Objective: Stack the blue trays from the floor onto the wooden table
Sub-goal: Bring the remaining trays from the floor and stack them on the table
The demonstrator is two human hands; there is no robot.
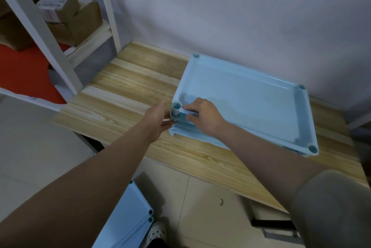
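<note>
Blue trays (pixel 241 105) stacked on the wooden surface (pixel 128 87), against its far edge by the wall. Right hand (pixel 202 115) pinches the top tray's rim at its near-left corner, beside the corner socket (pixel 176 108). Left hand (pixel 158 119) touches the same corner from outside; its grip cannot be told. More trays (pixel 128 213) lie on the floor (pixel 210 197), by a shoe (pixel 155 233).

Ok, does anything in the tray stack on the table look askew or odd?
Yes. The top tray sits raised at its near-left corner socket, not seated on the trays below. Both hands, left hand and right hand, are at that corner.
</note>
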